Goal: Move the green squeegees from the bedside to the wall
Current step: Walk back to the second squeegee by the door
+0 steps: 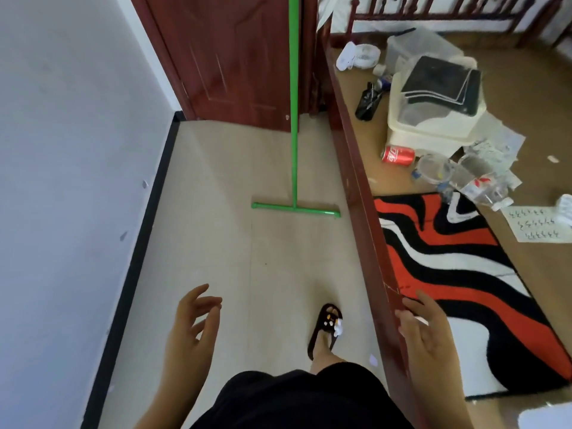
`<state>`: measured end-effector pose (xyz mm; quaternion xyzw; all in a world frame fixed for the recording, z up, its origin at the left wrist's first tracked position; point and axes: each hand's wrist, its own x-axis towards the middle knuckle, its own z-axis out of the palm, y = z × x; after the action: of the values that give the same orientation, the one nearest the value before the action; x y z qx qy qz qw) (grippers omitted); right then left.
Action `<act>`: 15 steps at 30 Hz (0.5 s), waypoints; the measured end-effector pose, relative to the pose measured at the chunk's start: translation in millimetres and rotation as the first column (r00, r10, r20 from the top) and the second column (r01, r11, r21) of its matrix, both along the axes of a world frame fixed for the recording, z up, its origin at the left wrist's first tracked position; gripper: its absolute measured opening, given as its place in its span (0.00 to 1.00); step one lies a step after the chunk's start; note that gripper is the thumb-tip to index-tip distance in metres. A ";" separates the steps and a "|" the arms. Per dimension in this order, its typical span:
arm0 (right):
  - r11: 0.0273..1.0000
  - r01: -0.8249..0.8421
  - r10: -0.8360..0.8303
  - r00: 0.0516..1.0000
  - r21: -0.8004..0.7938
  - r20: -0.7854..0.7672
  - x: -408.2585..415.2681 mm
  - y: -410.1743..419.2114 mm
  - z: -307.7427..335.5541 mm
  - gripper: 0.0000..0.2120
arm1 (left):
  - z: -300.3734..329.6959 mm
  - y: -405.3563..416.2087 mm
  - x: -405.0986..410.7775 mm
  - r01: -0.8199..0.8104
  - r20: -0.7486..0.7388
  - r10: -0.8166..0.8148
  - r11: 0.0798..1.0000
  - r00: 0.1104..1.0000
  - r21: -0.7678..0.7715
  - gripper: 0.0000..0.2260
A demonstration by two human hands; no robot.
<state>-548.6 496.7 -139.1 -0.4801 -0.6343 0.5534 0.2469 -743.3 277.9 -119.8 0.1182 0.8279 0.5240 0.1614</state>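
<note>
One green squeegee [294, 119] stands upright on the tiled floor ahead, its long handle running up past the dark red door and out of the frame's top. Its crossbar head [295, 209] rests flat on the tiles, right end close to the bed's wooden side rail [359, 187]. My left hand [192, 326] hovers open over the floor, well short of the squeegee. My right hand [428, 332] is open too, fingers spread beside the rail's top edge. The white wall [71, 150] with a black skirting runs along the left.
The bed board on the right carries a red-black-white rug [458, 274], a red can [397, 155], a white plastic bin [433, 113], clear cups, bottles and papers. A dark red door [223, 57] stands ahead. My sandalled foot [326, 329] is on the tiles.
</note>
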 end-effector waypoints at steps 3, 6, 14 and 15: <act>1.000 -0.015 0.015 1.000 0.011 -0.023 -36.3 63.4 14.3 0.17 | -1.6 58.7 -28.3 -0.024 -0.006 0.025 0.999 1.000 0.030 0.14; 0.998 -0.064 0.064 0.998 0.026 -0.014 -73.3 118.9 22.2 0.17 | 0.3 109.3 -53.2 -0.040 -0.013 0.041 0.998 0.999 0.050 0.15; 0.988 -0.155 0.155 0.988 -0.028 -0.007 -163.6 209.9 17.7 0.18 | -5.2 194.7 -127.4 -0.130 0.026 0.129 0.989 0.991 0.070 0.15; 0.988 -0.156 0.156 0.988 -0.014 -0.006 -177.8 222.2 16.2 0.18 | -7.3 205.8 -141.3 -0.124 0.024 0.122 0.990 0.992 0.061 0.15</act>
<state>-726.4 718.9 -122.9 -0.4292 -0.6653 0.5769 0.2008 -884.6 483.7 -127.1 0.0665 0.8150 0.5600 0.1335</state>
